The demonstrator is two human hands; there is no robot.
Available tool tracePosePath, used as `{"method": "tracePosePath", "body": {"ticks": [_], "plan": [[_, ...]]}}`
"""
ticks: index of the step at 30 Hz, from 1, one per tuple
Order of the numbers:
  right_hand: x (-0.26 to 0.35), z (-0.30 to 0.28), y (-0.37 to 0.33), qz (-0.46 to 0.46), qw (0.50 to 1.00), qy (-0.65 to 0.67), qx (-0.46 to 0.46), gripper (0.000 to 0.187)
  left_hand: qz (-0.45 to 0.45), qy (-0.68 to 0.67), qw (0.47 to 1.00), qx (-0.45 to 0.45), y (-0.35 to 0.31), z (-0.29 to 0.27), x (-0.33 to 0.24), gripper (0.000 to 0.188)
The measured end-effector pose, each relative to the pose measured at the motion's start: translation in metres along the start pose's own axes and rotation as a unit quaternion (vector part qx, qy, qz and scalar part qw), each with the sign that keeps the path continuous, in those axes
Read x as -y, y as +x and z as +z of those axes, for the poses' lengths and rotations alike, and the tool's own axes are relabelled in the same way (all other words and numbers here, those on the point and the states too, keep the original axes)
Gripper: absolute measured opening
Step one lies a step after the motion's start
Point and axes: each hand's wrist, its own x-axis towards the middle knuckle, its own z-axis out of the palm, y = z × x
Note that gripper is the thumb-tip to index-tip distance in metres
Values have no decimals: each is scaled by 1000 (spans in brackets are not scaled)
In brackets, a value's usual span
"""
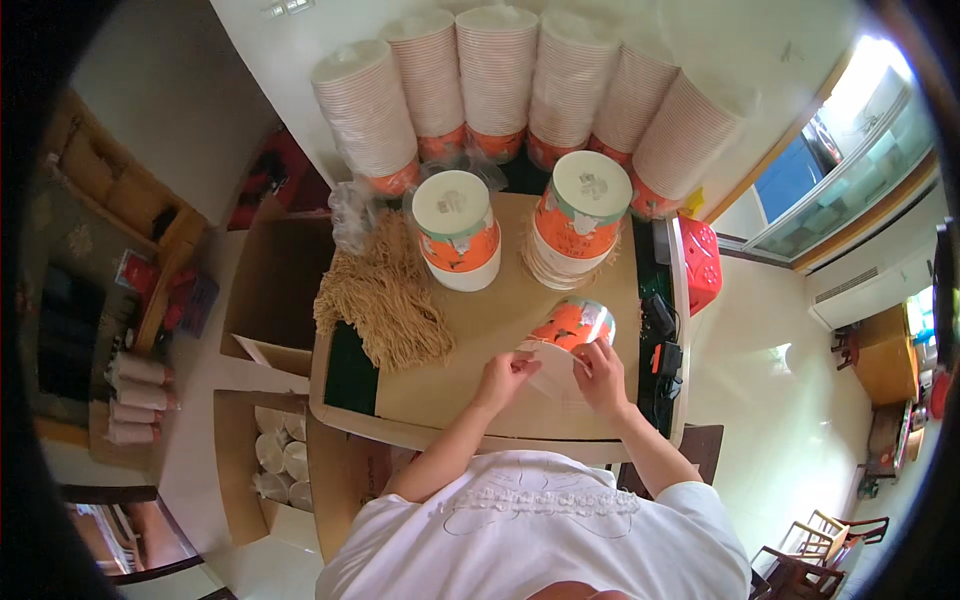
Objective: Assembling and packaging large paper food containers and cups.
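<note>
Left hand [506, 378] and right hand [602, 380], fingers bent closed, grip the orange bucket [575, 322]; tan cords [385, 305] lie left of it, near the desk [480, 402] edge

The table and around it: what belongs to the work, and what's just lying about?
In use:
tub, in left hand and right hand
probably upturned stacks
probably cord bundle
probably tall stacks

Apparently just there:
red stool
black gadgets
</note>
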Motion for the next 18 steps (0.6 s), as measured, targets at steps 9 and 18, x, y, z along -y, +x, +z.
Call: {"method": "tracePosePath", "body": {"ticks": [9, 18], "plan": [[28, 6, -5, -64, 997, 22, 29, 19, -13, -347, 938, 1, -2, 17, -15, 28], [-26, -7, 3, 152, 956, 230, -104, 38, -131, -624, 748, 185, -16, -11, -86, 30]]}}
